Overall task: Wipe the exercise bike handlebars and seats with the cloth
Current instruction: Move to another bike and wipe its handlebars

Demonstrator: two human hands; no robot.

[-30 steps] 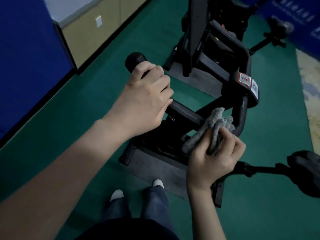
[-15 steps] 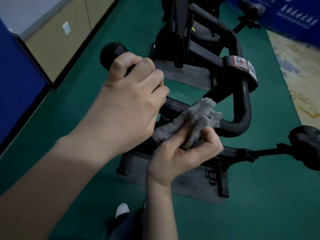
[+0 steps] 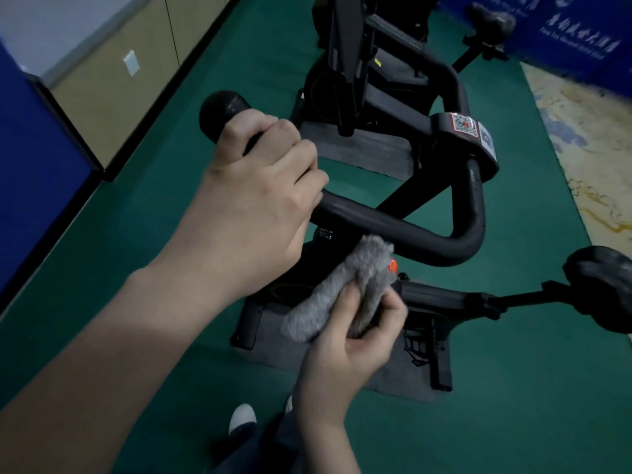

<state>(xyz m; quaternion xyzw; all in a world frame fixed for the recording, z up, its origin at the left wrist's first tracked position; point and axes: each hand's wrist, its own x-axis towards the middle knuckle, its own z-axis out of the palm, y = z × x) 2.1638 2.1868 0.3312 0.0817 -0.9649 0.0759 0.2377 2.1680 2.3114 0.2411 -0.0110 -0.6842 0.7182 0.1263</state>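
Moved since 0.5 s ago: fluffy grey cloth now sits just under the bar, no longer on it | left hand wrapped round black padded tubular handlebar near its rounded end | right hand grips bunched cloth; bar contact unclear | black saddle seat to the right, well apart | 1 white shoe toe on green floor

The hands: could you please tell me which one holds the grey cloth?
The right hand pinches the cloth; the left hand grips the handlebar instead.
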